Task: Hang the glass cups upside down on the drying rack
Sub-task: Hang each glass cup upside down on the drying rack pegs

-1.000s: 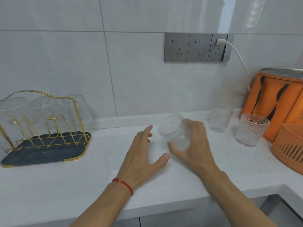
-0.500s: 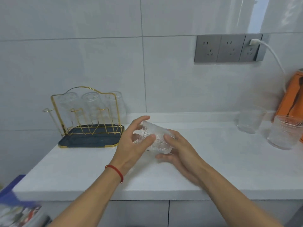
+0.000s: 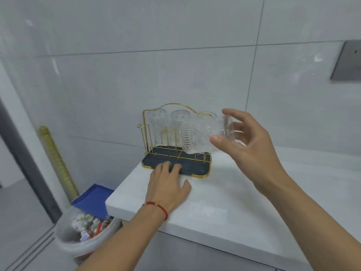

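Note:
A gold wire drying rack [image 3: 145,122] on a dark blue tray [image 3: 197,170] stands at the left end of the white counter. Three clear glass cups [image 3: 180,116] hang upside down on its back row. My right hand [image 3: 252,145] holds a patterned glass cup [image 3: 199,136] by its base, tilted with its mouth pointing down-left, just above the rack's front right pegs. My left hand [image 3: 169,182] lies flat on the counter, fingers spread and resting on the tray's front edge.
The white counter [image 3: 224,208] ends just left of the rack. Below that end stand a white bin [image 3: 82,231] full of rubbish and a blue box [image 3: 93,198]. A grey wall socket [image 3: 347,61] is at the far right edge.
The view has swung left toward the rack. My left hand let go of the cup and dropped onto the tray's edge. My right hand carried the cup up to the rack.

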`<state>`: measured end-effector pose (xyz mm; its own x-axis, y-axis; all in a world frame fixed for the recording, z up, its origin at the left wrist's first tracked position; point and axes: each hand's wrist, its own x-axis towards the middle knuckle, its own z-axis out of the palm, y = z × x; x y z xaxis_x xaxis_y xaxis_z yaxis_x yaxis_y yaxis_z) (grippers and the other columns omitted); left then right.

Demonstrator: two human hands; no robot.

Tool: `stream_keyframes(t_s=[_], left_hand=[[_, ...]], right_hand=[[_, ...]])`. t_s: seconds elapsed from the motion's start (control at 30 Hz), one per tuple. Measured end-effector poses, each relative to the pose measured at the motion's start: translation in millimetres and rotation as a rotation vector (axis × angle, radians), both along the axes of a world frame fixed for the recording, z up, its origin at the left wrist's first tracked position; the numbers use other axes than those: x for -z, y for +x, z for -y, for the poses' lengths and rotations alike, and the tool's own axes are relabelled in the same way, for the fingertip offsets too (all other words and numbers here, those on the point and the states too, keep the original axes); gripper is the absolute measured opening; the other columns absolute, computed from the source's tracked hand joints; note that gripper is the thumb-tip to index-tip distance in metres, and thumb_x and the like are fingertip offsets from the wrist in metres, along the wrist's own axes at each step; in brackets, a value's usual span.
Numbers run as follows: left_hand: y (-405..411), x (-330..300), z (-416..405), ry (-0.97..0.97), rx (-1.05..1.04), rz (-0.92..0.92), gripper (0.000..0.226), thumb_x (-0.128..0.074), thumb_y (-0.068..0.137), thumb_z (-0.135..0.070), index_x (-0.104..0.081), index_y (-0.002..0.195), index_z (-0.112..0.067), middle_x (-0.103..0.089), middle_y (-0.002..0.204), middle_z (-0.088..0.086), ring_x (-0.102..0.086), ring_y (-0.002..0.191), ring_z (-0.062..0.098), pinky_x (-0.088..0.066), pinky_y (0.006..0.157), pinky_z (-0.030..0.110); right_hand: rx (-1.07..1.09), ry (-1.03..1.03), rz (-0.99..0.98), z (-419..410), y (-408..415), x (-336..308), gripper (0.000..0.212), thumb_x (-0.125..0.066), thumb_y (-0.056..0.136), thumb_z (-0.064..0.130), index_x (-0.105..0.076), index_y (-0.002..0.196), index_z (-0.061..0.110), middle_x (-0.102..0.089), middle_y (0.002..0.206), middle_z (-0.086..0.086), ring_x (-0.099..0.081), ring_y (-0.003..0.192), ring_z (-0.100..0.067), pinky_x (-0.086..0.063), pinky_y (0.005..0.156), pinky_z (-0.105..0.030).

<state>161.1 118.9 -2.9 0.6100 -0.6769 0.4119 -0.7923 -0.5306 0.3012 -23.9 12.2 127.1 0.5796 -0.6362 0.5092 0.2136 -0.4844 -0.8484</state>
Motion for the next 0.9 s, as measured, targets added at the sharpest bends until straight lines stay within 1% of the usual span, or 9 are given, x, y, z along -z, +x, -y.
stream_keyframes(t_s=[0.07,0.13,0.17,0.23,0.3,0.4,0.53,0.7,0.9], left_hand=[[1,1,2,0.024,0.004,-0.010,0.056,-0.045,0.087,-0.050,-0.055,0.133,-0.021,-0.054,0.133,0.006,-0.044,0.126,0.026,-0.041,0.106,0.041],[1,2,1,0.018,-0.001,-0.023,0.055,-0.044,0.087,-0.050,-0.057,0.132,-0.021,-0.056,0.129,0.006,-0.046,0.124,0.025,-0.043,0.104,0.041],[0,2,1,0.015,-0.002,-0.017,0.054,-0.044,0.087,-0.049,-0.057,0.131,-0.021,-0.056,0.126,0.006,-0.047,0.122,0.025,-0.043,0.102,0.040],[-1,1,1,0.021,-0.003,-0.001,0.052,-0.044,0.087,-0.048,-0.058,0.129,-0.020,-0.057,0.121,0.005,-0.049,0.117,0.025,-0.045,0.098,0.039],[-1,1,1,0.022,-0.007,0.010,0.050,-0.045,0.086,-0.046,-0.060,0.125,-0.020,-0.057,0.116,0.004,-0.048,0.115,0.025,-0.045,0.095,0.039],[1,2,1,0.021,-0.011,0.015,0.049,-0.045,0.085,-0.045,-0.060,0.124,-0.021,-0.058,0.115,0.005,-0.048,0.114,0.026,-0.045,0.094,0.040],[2,4,3,0.026,-0.010,0.032,0.049,-0.044,0.085,-0.046,-0.061,0.122,-0.020,-0.059,0.114,0.005,-0.049,0.111,0.026,-0.045,0.092,0.040],[1,4,3,0.004,-0.010,0.040,0.045,-0.047,0.084,-0.044,-0.064,0.117,-0.019,-0.060,0.108,0.006,-0.052,0.107,0.026,-0.046,0.087,0.040],[0,4,3,0.002,-0.008,0.056,0.045,-0.046,0.084,-0.045,-0.064,0.115,-0.018,-0.059,0.108,0.006,-0.051,0.107,0.026,-0.045,0.086,0.039]], right_hand=[[0.022,-0.071,0.021,-11,31,-11,0.065,-0.086,0.077,0.039,-0.057,0.134,0.049,-0.065,0.124,0.017,-0.064,0.114,-0.002,-0.057,0.086,-0.020],[0.045,-0.122,0.008,-20,62,-21,0.073,-0.085,0.078,0.039,-0.050,0.142,0.043,-0.060,0.129,0.018,-0.060,0.122,-0.005,-0.055,0.099,-0.033],[0.049,-0.151,-0.009,-24,76,-25,0.074,-0.085,0.080,0.037,-0.049,0.145,0.039,-0.059,0.132,0.016,-0.059,0.121,-0.006,-0.053,0.102,-0.036],[0.024,-0.216,-0.059,-31,103,-34,0.072,-0.083,0.084,0.035,-0.051,0.148,0.032,-0.059,0.137,0.007,-0.057,0.120,-0.007,-0.049,0.106,-0.032],[-0.019,-0.312,-0.137,-36,126,-42,0.072,-0.081,0.085,0.036,-0.051,0.151,0.030,-0.059,0.140,-0.002,-0.057,0.122,-0.013,-0.043,0.105,-0.026],[-0.050,-0.491,-0.250,-39,158,-51,0.075,-0.078,0.087,0.039,-0.048,0.155,0.025,-0.057,0.142,-0.011,-0.054,0.131,-0.025,-0.040,0.109,-0.034],[-0.052,-0.641,-0.441,-40,194,-55,0.077,-0.074,0.090,0.044,-0.043,0.157,0.019,-0.054,0.146,-0.018,-0.048,0.138,-0.033,-0.039,0.109,-0.038],[-0.037,-0.850,-0.670,-35,217,-43,0.065,-0.069,0.090,0.049,-0.054,0.144,0.016,-0.056,0.139,-0.017,-0.056,0.127,-0.040,-0.047,0.103,-0.046],[-0.064,-0.933,-0.779,-21,226,-34,0.063,-0.066,0.089,0.056,-0.059,0.137,0.016,-0.060,0.142,-0.007,-0.054,0.132,-0.035,-0.048,0.095,-0.046]])
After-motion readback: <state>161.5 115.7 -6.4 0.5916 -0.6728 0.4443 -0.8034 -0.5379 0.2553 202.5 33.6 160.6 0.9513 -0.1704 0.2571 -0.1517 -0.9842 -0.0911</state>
